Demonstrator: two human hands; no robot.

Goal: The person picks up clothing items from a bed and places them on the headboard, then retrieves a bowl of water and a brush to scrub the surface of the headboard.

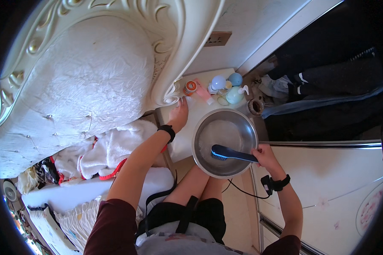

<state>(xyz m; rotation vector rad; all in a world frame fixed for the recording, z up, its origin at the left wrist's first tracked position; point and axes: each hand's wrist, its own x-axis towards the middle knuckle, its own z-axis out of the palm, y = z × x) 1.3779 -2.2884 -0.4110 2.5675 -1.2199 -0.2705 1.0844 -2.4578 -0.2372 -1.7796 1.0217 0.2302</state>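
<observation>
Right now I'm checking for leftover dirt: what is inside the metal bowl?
Inside the metal bowl, the blue brush, held by the right hand, has its bristle head on the pale, wet-looking bottom. The spot under the bristles is covered.

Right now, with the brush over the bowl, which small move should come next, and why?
Probably dip the blue brush lower so its bristles meet the inside of the metal bowl. The right hand grips the handle at the rim and the brush head lies over the bowl's inside, while the left hand rests on the white bedside table, away from the bowl.
</observation>
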